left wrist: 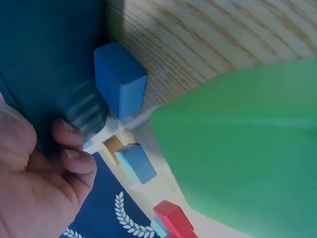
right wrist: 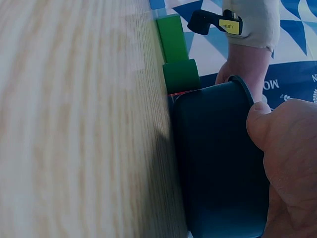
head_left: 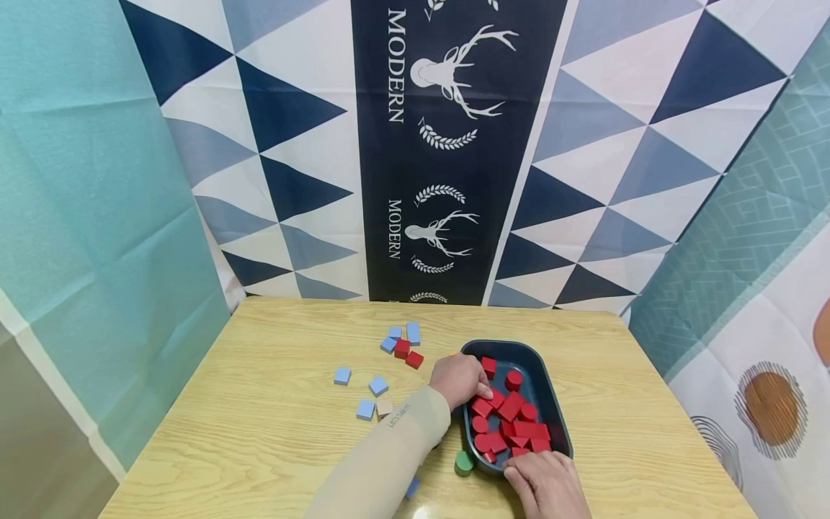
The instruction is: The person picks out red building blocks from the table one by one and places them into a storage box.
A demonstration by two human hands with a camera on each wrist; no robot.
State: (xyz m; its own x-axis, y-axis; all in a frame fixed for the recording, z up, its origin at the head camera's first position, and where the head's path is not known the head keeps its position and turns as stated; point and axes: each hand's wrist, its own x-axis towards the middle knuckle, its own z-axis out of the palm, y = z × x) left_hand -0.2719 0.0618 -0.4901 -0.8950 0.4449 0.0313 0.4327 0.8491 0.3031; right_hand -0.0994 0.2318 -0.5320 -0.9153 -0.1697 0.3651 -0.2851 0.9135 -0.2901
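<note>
A deep, dark blue tray [head_left: 553, 404] stands on the right part of the table, holding several red blocks [head_left: 512, 406]. My left hand [head_left: 459, 380] reaches over its left rim, thumb side inside by the red blocks. In the left wrist view the curled fingers [left wrist: 74, 158] lie against the tray's outer wall [left wrist: 49, 64]. The tips of the other fingers are hidden. At the near right corner my right hand [head_left: 547, 481] grips the rim, its thumb [right wrist: 257, 121] against the tray wall [right wrist: 218, 158] in the right wrist view.
A green cylinder [head_left: 463, 463] stands close to the tray's near left corner. Light blue blocks [head_left: 366, 409], a natural wood block [head_left: 385, 408] and two red blocks [head_left: 413, 359] lie left of the tray. My left forearm [head_left: 382, 461] hides part of the table. A patterned curtain [head_left: 311, 180] hangs behind.
</note>
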